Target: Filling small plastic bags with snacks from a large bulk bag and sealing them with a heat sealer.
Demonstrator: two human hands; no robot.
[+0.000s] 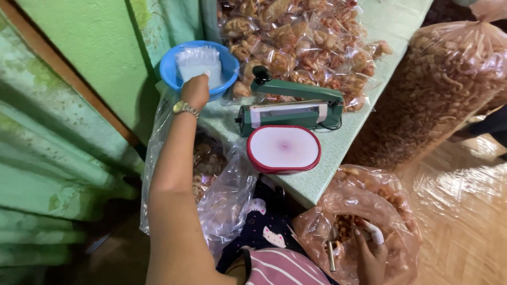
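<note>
Meanwhile, beside the sealer point(289, 108), my left hand point(194, 91) pinches bags point(199, 63) in the bowl point(170, 68); right hand point(372, 248), fingers spread, digs snacks point(346, 224); sealed packs point(301, 37) pile behind.

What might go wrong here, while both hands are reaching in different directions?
The left hand reaches into the blue bowl near the table edge; a pull might tip it. The right hand works unseen inside the open snack bag, so fried pieces may spill onto the floor.
</note>
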